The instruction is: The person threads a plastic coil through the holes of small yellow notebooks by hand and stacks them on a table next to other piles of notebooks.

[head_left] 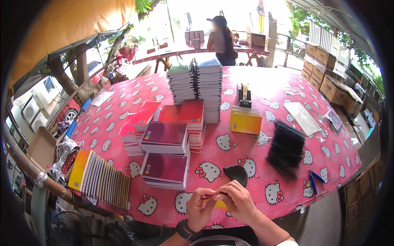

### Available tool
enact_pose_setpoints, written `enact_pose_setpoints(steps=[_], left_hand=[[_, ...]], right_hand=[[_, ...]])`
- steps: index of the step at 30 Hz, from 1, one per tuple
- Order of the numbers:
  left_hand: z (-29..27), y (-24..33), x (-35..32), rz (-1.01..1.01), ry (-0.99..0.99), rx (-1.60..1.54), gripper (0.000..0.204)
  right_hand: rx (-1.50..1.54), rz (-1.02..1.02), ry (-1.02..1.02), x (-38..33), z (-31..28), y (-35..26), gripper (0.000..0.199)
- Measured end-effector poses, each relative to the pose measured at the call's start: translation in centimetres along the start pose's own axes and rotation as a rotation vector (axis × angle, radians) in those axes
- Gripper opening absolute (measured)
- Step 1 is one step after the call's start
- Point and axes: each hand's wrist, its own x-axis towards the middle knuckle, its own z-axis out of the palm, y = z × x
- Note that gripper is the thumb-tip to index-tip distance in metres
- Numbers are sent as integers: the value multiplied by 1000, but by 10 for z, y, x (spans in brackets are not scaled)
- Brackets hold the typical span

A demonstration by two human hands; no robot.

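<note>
Near the table's front edge, my left hand (201,207) and my right hand (237,201) meet with their fingers pinched together. Between and below them shows a small yellow thing (221,203), mostly hidden by the fingers, so its kind is unclear. A dark rounded object (237,174) lies just beyond my fingertips. To the left of my hands stand stacks of purple-covered notebooks (165,167), with red-covered notebooks (192,111) behind them. A row of yellow spiral notebooks (102,179) leans at the left edge of the table.
Tall notebook stacks (209,90) rise at the table's middle back. Toward the right are a tape dispenser (244,96), yellow notebooks (245,121), black binding coils (286,147), blue-handled pliers (315,181) and plastic sleeves (302,117). A person (221,41) is at the far table; cardboard boxes (318,65) are stacked at right.
</note>
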Motion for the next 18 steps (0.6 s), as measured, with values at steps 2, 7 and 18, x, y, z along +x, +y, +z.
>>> enact_pose_setpoints(steps=[2,7,18], left_hand=[[-1,2,-1,-13,25,-12,18],[-24,28,0,-28,62,175,20],[-270,223,38,641,926,285,30]], right_hand=[[-8,-23,-11,2,4,0,16],[12,-6,-28,7,12,-4,35],[307,257,148,-19,-19,48,15]])
